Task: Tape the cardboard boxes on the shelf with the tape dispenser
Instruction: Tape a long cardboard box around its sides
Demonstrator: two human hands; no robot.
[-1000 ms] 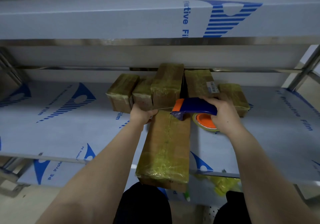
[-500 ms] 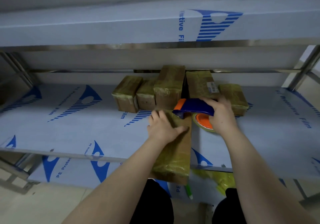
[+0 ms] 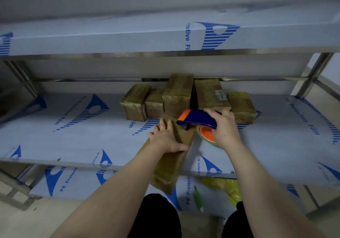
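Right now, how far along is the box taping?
Done: five boxes at the back look already wrapped in tape. In hand: the left hand presses the long box, which overhangs the shelf edge; the right hand holds the tape dispenser at its far end. Left: running tape along it.

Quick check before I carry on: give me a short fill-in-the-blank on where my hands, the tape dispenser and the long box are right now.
1. The blue and orange tape dispenser is gripped by the ____ hand.
2. The left hand lies flat on the long brown cardboard box, whose near end juts past the shelf's ____ edge.
3. Behind the dispenser, ____ taped cardboard boxes stand grouped on the film-covered metal shelf.

Missing words: right; front; five
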